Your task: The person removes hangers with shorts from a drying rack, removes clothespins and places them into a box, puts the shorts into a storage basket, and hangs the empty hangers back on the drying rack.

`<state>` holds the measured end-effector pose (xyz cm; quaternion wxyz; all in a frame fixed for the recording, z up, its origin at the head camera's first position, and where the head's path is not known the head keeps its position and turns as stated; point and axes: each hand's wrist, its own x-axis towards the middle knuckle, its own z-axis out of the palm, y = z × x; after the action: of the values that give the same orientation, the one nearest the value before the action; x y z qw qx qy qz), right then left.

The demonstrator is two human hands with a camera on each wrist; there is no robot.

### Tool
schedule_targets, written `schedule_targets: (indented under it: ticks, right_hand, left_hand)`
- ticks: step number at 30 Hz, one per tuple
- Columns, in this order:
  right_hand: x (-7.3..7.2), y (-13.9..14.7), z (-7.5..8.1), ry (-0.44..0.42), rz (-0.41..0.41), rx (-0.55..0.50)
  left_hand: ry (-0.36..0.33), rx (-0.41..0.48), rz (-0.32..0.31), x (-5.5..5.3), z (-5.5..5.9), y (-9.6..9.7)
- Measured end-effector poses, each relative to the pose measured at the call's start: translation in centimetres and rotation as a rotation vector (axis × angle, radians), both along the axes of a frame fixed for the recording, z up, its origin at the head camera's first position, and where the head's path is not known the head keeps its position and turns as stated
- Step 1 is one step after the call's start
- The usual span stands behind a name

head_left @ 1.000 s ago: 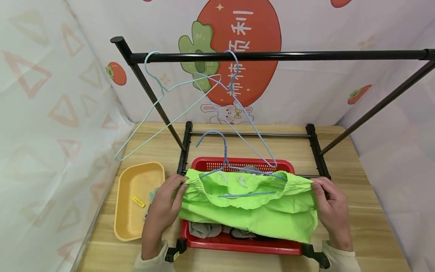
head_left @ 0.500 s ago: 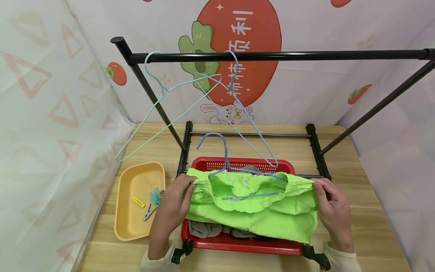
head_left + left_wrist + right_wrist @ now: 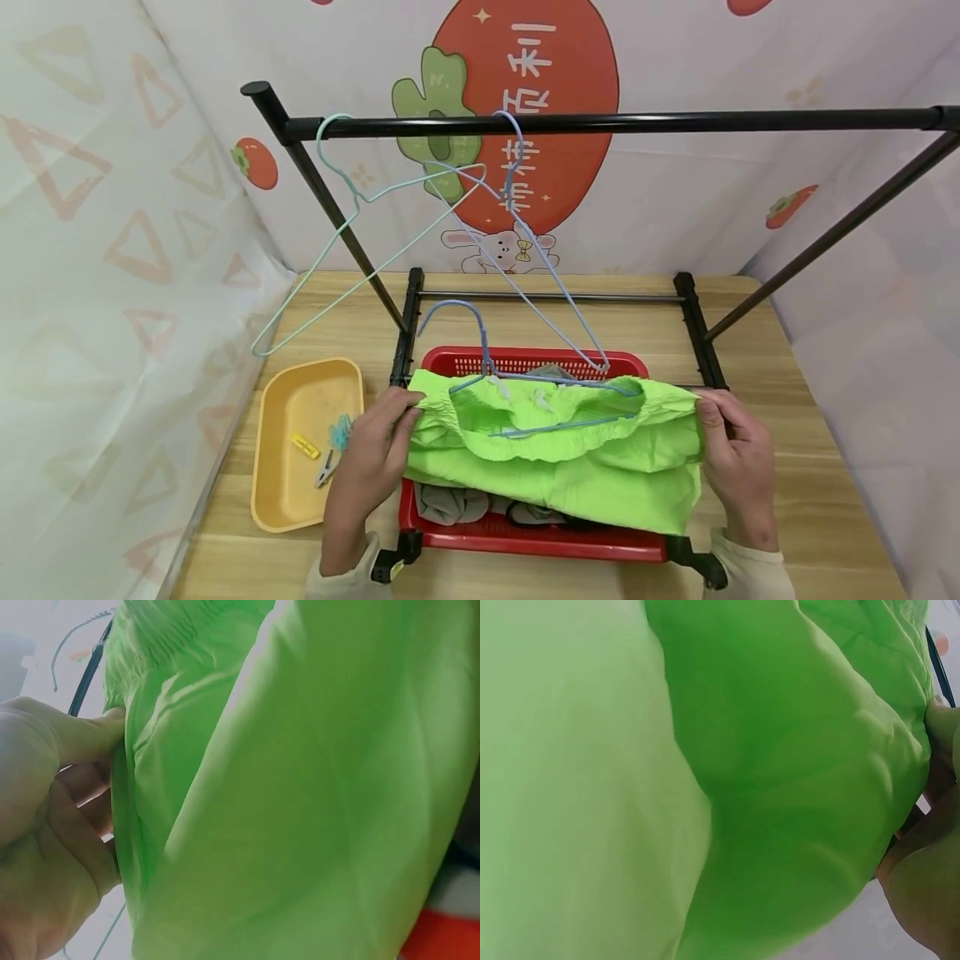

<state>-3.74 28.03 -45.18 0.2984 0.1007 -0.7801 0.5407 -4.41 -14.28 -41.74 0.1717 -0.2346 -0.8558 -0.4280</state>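
Bright green shorts (image 3: 555,492) with a gathered elastic waistband are stretched between both hands in the head view. My left hand (image 3: 372,446) pinches the left end of the waistband, thumb on top. At the opposite end, my right hand (image 3: 738,458) pinches the waistband too. A blue wire hanger (image 3: 486,354) sits inside the waist opening, its hook sticking up and pointing left, its lower bar showing within. In the left wrist view, the thumb and fingers (image 3: 86,742) grip the cloth edge. Green fabric (image 3: 780,787) fills most of the right wrist view.
Below the shorts stands a red basket (image 3: 540,546) holding grey clothes (image 3: 450,506). A yellow tray (image 3: 281,517) with several clothespins is at left. Overhead runs a black rack bar (image 3: 675,122), carrying a mint hanger (image 3: 300,292) and a lilac hanger (image 3: 558,275).
The blue hanger's hook has shifted left and slightly lower, tilting more. My left hand moved right, then slightly back left; the right hand stays nearly in place. Both keep hold of the shorts.
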Motion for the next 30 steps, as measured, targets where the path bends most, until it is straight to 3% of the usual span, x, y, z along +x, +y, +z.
schedule_targets:
  ticks: [5,11,19,23,30]
  right_hand:
    - [0.1,0.4,0.0,0.007,-0.050,-0.027]
    - [0.4,0.7,0.3,-0.002,-0.094,-0.012]
    - [0.2,0.8,0.1,-0.007,0.008,0.018]
    - [0.4,0.6,0.5,-0.044,0.069,0.074]
    - [0.7,0.1,0.9,-0.167,0.167,0.164]
  left_hand:
    - [-0.037,0.019,0.034,0.3,-0.1,-1.0]
    - [-0.070,0.090,0.020,0.4,-0.4,-1.7]
    - [0.018,0.287,-0.044,0.5,-1.1,-1.9]
    - [0.005,0.280,-0.066,0.6,-1.0,-1.9]
    - [-0.030,0.172,-0.086,0.7,-0.9,-1.7]
